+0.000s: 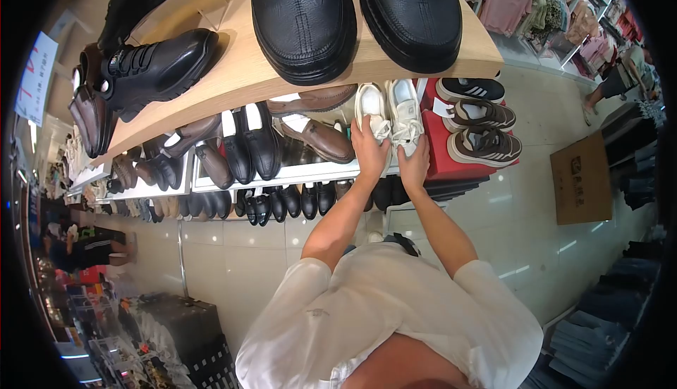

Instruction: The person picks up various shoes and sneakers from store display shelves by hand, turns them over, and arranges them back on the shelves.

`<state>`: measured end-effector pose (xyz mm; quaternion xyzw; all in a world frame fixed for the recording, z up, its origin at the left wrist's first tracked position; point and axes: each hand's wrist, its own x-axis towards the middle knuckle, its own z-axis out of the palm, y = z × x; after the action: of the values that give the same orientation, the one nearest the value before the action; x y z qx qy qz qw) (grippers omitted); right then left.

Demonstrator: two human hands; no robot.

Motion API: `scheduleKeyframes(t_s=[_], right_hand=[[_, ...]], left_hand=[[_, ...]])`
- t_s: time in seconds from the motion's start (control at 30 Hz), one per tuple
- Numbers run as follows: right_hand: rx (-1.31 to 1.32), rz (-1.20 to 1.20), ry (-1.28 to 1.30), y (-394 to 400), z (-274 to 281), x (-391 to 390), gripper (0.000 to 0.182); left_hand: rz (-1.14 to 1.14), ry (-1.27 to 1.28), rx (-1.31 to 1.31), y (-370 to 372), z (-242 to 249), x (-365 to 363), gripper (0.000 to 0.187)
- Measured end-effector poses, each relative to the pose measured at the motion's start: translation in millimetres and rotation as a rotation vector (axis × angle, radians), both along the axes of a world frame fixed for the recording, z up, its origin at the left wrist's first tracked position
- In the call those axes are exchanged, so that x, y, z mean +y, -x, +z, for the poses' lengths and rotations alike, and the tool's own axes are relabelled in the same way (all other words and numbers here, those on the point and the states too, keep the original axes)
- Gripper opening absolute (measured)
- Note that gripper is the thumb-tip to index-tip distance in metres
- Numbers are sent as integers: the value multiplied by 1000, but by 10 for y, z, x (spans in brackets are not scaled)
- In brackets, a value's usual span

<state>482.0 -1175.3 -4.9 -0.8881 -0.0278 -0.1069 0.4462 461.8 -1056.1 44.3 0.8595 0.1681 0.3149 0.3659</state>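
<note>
Two off-white shoes sit side by side on the shelf under the wooden top, toes toward me. My left hand (371, 148) is closed around the toe end of the left shoe (372, 103), where crumpled pale material shows. Around the toe of the right shoe (404, 107) my right hand (414, 160) has its fingers wrapped. Just left of them is a brown leather shoe (317, 138). To the right, dark and brown sneakers (483, 115) rest on a red box (438, 142).
Large black shoes (303, 22) stand on the wooden shelf top (236, 57) above my hands. More shoes line the lower shelves. A cardboard box (581, 179) stands on the floor at right. People are at the far left (88, 246) and upper right (622, 82).
</note>
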Motion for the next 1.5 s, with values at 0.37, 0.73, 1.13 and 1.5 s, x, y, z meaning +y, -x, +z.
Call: scheduleKeyframes(t_s=[0.37,0.73,1.13,1.5], right_hand=[[-103,90,156,68,110,-60,85],[-517,372,67,45,835,353,67],[-268,363,130,2,801,656,83],[-219,234,-4,-51,658,722,53]], left_hand=[[-57,0,63,41,-75,151,97],[-168,-46,-108,469,97,347,86],[82,-15,141,-176,664,1869,78],[255,-54,147,-353,553,2352,22]])
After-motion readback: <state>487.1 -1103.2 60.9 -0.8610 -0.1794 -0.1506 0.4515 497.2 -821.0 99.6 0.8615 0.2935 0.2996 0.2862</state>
